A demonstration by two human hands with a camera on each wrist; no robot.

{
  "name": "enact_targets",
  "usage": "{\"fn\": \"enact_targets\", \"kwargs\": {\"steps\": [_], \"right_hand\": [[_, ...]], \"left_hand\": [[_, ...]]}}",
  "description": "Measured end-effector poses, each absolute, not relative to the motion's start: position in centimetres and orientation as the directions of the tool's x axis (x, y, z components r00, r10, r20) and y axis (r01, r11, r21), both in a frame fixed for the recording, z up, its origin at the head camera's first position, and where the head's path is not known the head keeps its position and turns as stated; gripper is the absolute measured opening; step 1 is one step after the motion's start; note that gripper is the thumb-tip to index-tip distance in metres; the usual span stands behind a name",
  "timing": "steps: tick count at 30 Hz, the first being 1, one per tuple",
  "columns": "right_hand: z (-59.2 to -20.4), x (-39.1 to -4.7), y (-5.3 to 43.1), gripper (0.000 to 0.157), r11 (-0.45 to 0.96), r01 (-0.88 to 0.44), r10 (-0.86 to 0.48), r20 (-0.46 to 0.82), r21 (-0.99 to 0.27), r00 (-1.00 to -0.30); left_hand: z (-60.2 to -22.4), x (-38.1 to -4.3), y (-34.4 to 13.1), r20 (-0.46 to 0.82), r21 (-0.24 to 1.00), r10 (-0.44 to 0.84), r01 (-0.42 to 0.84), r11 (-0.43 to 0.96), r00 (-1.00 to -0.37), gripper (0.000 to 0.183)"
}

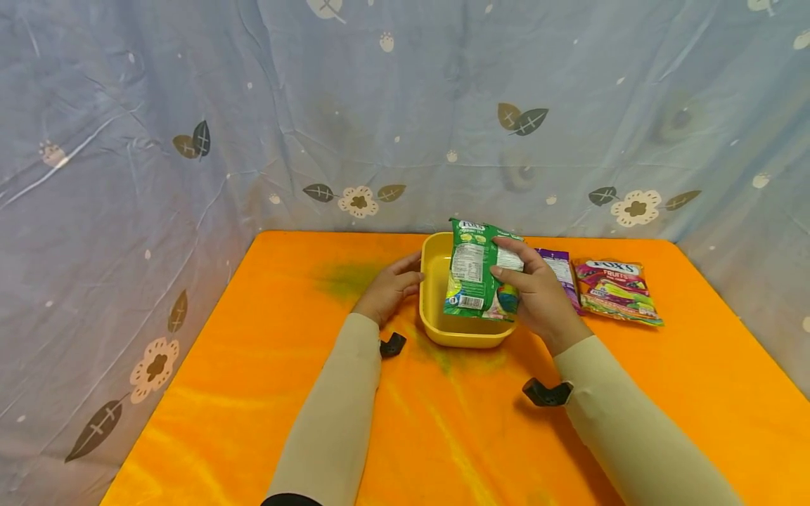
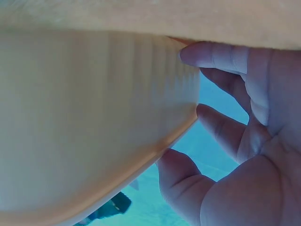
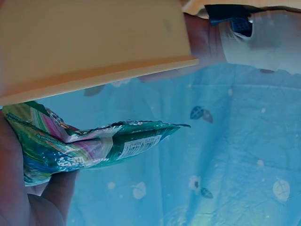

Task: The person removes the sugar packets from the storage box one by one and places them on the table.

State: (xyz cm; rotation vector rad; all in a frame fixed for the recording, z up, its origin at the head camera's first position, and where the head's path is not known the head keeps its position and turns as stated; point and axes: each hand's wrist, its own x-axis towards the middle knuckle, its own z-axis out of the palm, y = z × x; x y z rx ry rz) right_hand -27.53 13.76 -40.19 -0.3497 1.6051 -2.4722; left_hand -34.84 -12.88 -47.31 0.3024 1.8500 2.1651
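Note:
A green FOX'S candy bag (image 1: 471, 274) is held over the yellow plastic tub (image 1: 467, 341). My right hand (image 1: 541, 299) grips the bag along its right side, the thumb lying across the printed face. In the right wrist view, the bag (image 3: 89, 148) appears side-on beyond the tub's rim (image 3: 117, 74). At the tub's left side is my left hand (image 1: 391, 289). Its fingertips touch the outer wall, and in the left wrist view the fingers (image 2: 218, 129) are loosely bent, spread along the tub's edge.
Right of the tub lie a purple packet (image 1: 560, 270), partly hidden by my right hand, and a red FOX'S Fruits candy bag (image 1: 616, 288). An orange cloth (image 1: 266, 393) covers the table. A patterned grey-blue curtain (image 1: 405, 105) hangs behind it and along both sides.

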Motion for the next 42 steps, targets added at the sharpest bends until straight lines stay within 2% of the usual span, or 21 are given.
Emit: {"fn": "enact_targets", "kwargs": {"steps": [8,21,35,42], "right_hand": [[-39.7,-27.1,15.9,0.053,-0.406,-0.042,-0.264,0.16,-0.913,-0.951],[-39.8,-25.9,20.3,0.056,-0.322,-0.01,-0.172,0.069,-0.947,-0.983],[-41.0,-24.2,24.4,0.056,-0.298,-0.038,-0.172,0.093,-0.954,-0.981],[-41.6,-23.3,25.7,0.056,-0.229,-0.006,-0.143,0.04,-0.973,-0.989]], "left_hand": [[-47.5,-34.9,-12.9,-0.006,0.982,0.361,-0.074,-0.175,-0.933,0.053],[-47.4,-34.8,-12.9,-0.012,0.98,0.342,-0.079,-0.182,-0.94,0.053],[-47.5,-34.9,-12.9,0.004,0.982,0.359,-0.063,-0.176,-0.933,0.053],[-47.4,-34.8,-12.9,0.007,0.981,0.349,-0.062,-0.186,-0.937,0.052]]}}
